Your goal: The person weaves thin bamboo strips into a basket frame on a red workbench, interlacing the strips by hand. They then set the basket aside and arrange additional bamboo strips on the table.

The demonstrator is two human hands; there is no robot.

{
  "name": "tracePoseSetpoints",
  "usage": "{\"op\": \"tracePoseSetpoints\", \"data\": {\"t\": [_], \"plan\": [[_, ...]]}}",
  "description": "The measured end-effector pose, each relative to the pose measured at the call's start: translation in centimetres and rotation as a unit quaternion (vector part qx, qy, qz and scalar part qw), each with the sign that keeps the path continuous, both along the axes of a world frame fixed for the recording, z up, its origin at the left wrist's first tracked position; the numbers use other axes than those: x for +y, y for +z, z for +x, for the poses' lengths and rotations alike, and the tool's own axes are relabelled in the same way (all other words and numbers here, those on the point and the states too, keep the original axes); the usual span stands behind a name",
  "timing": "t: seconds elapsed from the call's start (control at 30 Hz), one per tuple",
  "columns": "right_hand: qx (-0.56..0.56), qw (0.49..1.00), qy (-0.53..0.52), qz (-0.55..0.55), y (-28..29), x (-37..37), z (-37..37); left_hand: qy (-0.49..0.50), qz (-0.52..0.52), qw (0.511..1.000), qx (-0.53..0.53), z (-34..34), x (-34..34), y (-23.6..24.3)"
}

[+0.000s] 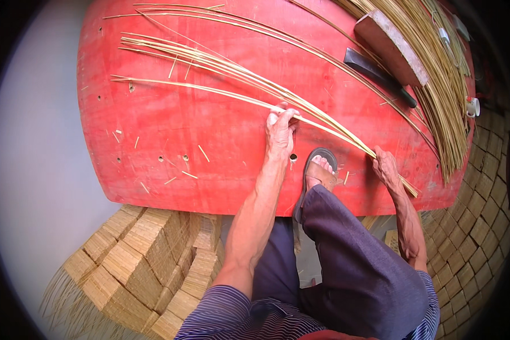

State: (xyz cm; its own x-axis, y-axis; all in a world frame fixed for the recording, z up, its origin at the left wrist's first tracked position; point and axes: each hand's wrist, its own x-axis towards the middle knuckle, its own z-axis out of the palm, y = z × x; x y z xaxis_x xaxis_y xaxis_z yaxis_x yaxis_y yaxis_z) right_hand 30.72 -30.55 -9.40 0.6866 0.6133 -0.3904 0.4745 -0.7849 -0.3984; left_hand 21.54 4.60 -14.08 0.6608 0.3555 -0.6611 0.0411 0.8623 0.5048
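On the red board, my left hand pinches a pair of long pale strips that run out toward the left. My right hand is closed on the right part of a loose bundle of similar strips, with short ends sticking out beyond it. My sandalled foot rests on the board between the two hands. A few separate long strips arc above the bundle, and small offcuts are scattered about. A dark cleaver lies to the upper right, just below a reddish brick.
A thick pile of long strips covers the board's right side, with a white mug at the edge. Stacked woven blocks stand below the board at left, and more at right. The board has several holes.
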Motion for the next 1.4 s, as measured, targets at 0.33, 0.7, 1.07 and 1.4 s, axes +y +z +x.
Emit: {"op": "tracePoseSetpoints", "data": {"t": [0.33,0.7,1.07,1.4], "plan": [[0.016,1.000,-0.006,-0.002,0.2,0.1,0.1,-0.048,-0.008,0.999,0.004,0.6,0.1,0.1],[-0.006,1.000,0.011,0.018,-0.1,-0.4,0.0,-0.012,-0.006,1.000,-0.016,0.7,-0.4,1.0],[0.015,1.000,-0.009,-0.009,-0.1,-0.2,-0.1,-0.022,0.021,0.998,-0.050,1.2,-0.6,0.6],[-0.002,1.000,-0.001,0.009,-0.1,-0.2,-0.3,-0.008,0.119,0.993,0.021,1.4,-1.3,1.0]]}}
